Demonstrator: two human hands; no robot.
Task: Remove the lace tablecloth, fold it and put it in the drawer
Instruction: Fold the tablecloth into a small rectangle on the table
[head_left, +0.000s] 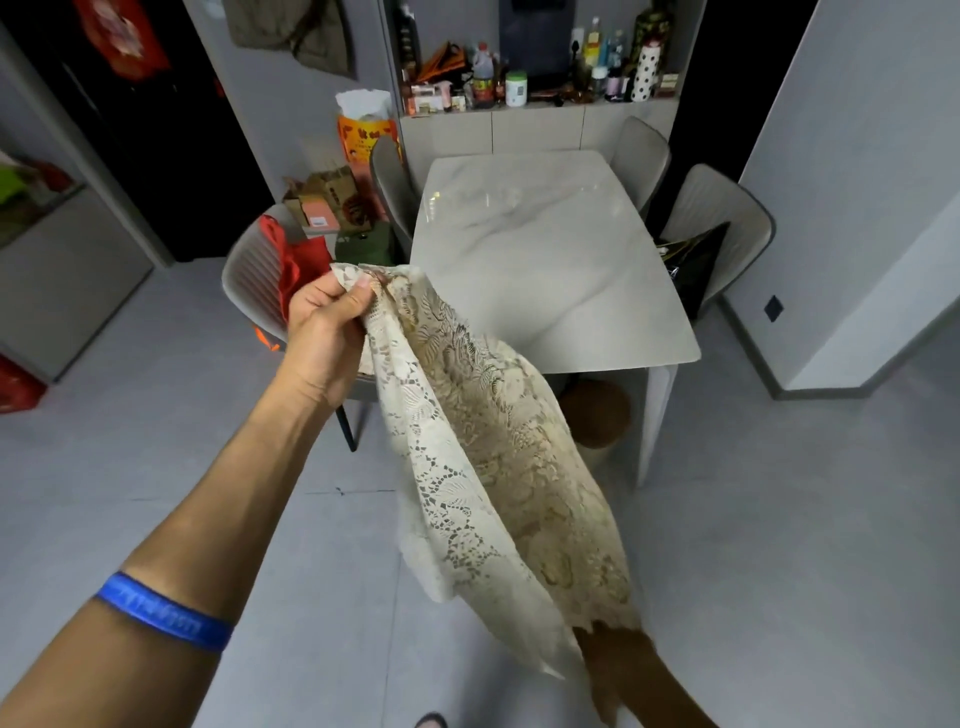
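Beside the marble table (545, 249), hands hold folded lace tablecloth (488, 447).

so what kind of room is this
Most likely a home dining area: a marble-look dining table with padded chairs around it, and a sideboard crowded with bottles and jars behind.

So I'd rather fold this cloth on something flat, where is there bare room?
The whole marble table top is bare, from the edge nearest the cloth back to the cabinet. The cabinet's top is packed with bottles. The left chair holds something red, the right chair a dark bag.
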